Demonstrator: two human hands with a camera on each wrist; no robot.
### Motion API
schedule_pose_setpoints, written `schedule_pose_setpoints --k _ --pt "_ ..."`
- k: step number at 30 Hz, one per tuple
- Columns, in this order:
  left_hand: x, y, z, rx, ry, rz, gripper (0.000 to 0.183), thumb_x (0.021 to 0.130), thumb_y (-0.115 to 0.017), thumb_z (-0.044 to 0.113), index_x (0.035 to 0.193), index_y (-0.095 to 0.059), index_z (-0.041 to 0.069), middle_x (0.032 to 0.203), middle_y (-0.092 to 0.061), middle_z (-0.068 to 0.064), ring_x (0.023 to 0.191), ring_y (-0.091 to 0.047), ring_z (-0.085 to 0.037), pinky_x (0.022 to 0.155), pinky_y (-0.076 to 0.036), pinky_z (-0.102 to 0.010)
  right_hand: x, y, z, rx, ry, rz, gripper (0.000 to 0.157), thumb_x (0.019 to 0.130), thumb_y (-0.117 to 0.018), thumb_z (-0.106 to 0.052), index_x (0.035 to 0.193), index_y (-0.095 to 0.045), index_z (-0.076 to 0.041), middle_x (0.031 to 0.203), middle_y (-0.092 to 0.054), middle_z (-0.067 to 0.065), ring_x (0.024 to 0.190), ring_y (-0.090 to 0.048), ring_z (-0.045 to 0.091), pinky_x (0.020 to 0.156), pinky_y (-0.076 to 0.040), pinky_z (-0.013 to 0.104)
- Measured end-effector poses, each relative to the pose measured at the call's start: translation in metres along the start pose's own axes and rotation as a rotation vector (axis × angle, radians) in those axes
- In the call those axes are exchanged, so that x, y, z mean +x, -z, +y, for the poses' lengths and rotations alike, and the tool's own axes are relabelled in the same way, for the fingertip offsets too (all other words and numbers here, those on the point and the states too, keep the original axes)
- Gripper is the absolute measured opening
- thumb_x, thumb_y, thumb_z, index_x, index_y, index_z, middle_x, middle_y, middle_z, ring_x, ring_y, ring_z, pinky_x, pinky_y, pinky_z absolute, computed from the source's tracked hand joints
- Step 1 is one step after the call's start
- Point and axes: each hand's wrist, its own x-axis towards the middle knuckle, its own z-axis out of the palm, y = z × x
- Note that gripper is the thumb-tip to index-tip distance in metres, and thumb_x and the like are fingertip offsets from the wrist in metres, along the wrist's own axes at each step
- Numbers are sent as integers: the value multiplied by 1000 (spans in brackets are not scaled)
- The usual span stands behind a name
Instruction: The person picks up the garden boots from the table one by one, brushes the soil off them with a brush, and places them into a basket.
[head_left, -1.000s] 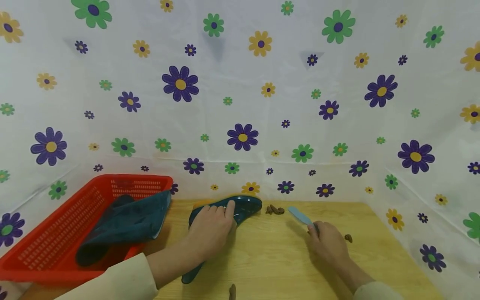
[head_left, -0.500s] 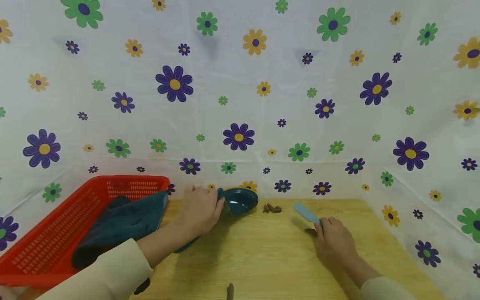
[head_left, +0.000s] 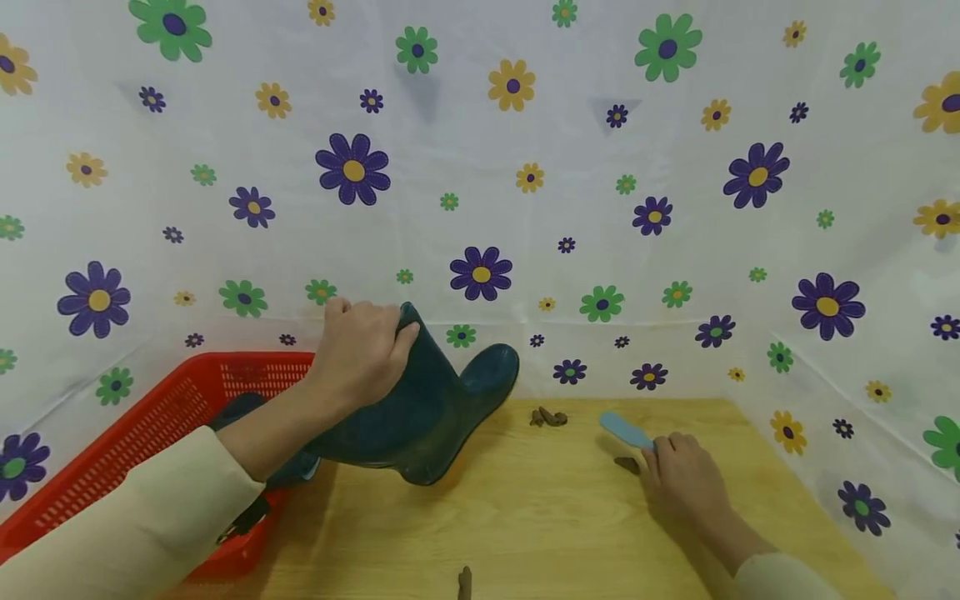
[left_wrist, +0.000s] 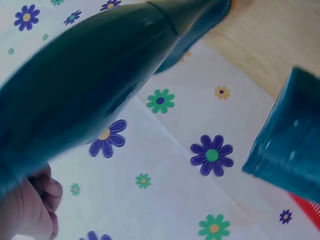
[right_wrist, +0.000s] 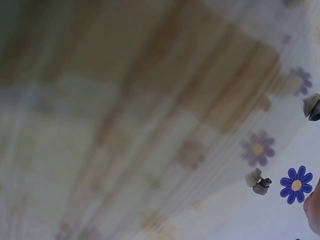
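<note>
My left hand (head_left: 362,350) grips the top of a dark teal rubber boot (head_left: 427,408). The boot is tilted, its toe pointing up to the right and its sole facing right and down. In the left wrist view the boot (left_wrist: 95,75) crosses the upper left, with part of the hand (left_wrist: 32,205) below it. My right hand (head_left: 687,483) holds a light blue flat tool (head_left: 626,431) by its handle, low over the tabletop; its exact kind is unclear. Brown lumps (head_left: 549,417) lie on the wood near the boot's toe. The right wrist view is mostly blurred.
A red perforated basket (head_left: 105,475) stands at the left, holding a second teal boot (left_wrist: 295,135), mostly hidden by my left arm in the head view. Other brown pieces lie on the wooden table (head_left: 570,517). A flower-printed sheet (head_left: 585,192) walls in the back and sides.
My left hand has shifted its grip to the boot's top, and raised and tilted the boot up and leftward. My right hand has moved slightly right with the blue tool.
</note>
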Motion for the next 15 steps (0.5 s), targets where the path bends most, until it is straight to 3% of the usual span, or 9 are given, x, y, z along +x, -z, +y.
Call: schedule_pose_setpoints --k 3,8,15 --pt "1 12 2 21 -33 25 36 102 -51 28 76 -60 5 61 -54 -8 74 -62 -33 86 -38 -55 0 1 0 -11 7 -7 20 95 -64 -17 85 -60 0 75 -52 9 66 -48 22 59 -46 36" --pt "3 33 -1 -66 7 39 36 103 -48 30 81 -61 5 63 -57 -7 76 -64 -32 89 -36 -56 -2 0 1 -17 10 -13 21 95 -65 -17 86 -61 1 75 -52 9 66 -48 22 58 -45 35" --pt "8 71 -16 -119 46 143 39 103 -46 31 75 -55 5 58 -48 -8 64 -54 -29 80 -29 -52 -2 1 4 -16 10 -6 21 95 -65 -16 84 -60 1 74 -51 9 66 -47 22 57 -44 35"
